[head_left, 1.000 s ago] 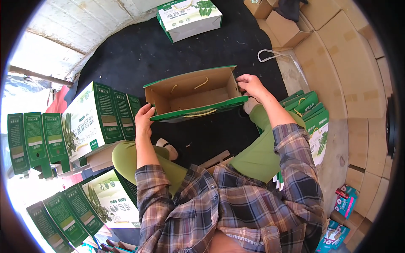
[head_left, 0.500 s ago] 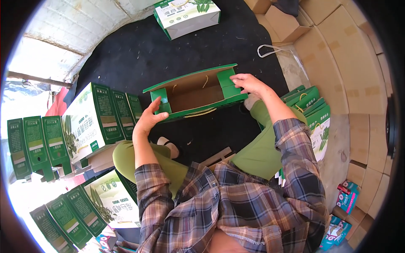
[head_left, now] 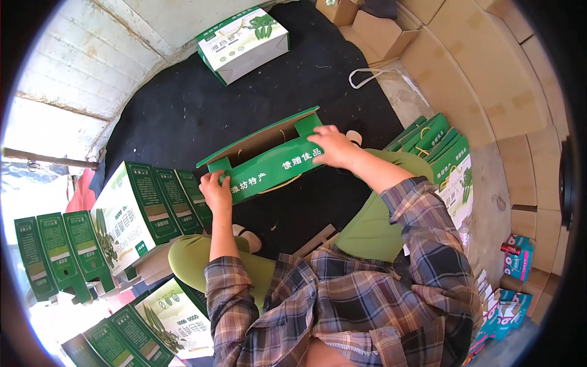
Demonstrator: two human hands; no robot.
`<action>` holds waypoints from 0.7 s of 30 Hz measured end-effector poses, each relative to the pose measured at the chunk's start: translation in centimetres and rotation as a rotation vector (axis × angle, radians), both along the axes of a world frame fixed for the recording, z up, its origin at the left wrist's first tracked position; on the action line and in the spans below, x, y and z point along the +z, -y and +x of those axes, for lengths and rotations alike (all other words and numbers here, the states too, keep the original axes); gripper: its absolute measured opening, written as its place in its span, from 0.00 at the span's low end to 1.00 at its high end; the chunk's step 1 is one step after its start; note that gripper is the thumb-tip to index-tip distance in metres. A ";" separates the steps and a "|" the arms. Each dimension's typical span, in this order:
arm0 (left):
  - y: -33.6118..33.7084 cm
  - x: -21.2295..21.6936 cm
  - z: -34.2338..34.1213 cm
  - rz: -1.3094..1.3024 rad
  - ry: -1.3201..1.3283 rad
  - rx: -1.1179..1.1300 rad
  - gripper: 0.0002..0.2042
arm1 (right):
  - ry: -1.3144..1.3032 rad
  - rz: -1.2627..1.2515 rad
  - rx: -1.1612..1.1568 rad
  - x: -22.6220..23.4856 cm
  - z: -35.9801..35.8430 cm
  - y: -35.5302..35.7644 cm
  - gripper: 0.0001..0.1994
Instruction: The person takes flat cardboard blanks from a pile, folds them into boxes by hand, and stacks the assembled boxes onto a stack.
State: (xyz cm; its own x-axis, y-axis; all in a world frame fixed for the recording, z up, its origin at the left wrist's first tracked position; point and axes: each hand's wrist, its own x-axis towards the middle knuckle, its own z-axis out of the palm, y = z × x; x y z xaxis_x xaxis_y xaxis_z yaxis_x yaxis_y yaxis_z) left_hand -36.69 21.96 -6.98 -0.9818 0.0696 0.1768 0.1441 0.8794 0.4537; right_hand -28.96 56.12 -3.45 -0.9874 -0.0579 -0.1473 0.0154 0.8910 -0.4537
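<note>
A green cardboard gift box point(head_left: 269, 166) with yellow rope handles stands in front of me, its top partly open. Its near top flap, white-lettered, is tilted inward over the opening, while the far flap point(head_left: 263, 136) still stands up with its brown inside showing. My left hand point(head_left: 217, 192) has its thumb and fingers closed on the near flap's left end. At the right end, my right hand point(head_left: 332, 148) bends its fingers over the same flap. The small end flaps lie folded in at both sides of the opening.
A closed white-and-green gift box point(head_left: 244, 46) sits on the black floor cloth point(head_left: 159, 116) ahead. Unfolded green cartons point(head_left: 134, 208) stand at my left; folded ones point(head_left: 443, 153) are stacked by my right knee. Brown cardboard boxes point(head_left: 483, 67) line the right side.
The near flap has swung up and inward, so its lettered face now shows. Both hands have come from the end flaps onto this flap. The view has shifted somewhat.
</note>
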 end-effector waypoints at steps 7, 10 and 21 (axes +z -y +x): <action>-1.1 1.7 1.4 -0.087 0.069 -0.163 0.20 | -0.079 0.250 0.070 0.4 1.0 2.2 0.41; -2.3 3.6 2.9 -0.214 0.104 -0.329 0.33 | -0.139 0.233 0.072 -0.2 0.9 2.1 0.38; -2.4 4.1 2.5 -0.310 0.262 -0.356 0.42 | -0.128 0.168 0.123 -0.5 0.4 1.7 0.34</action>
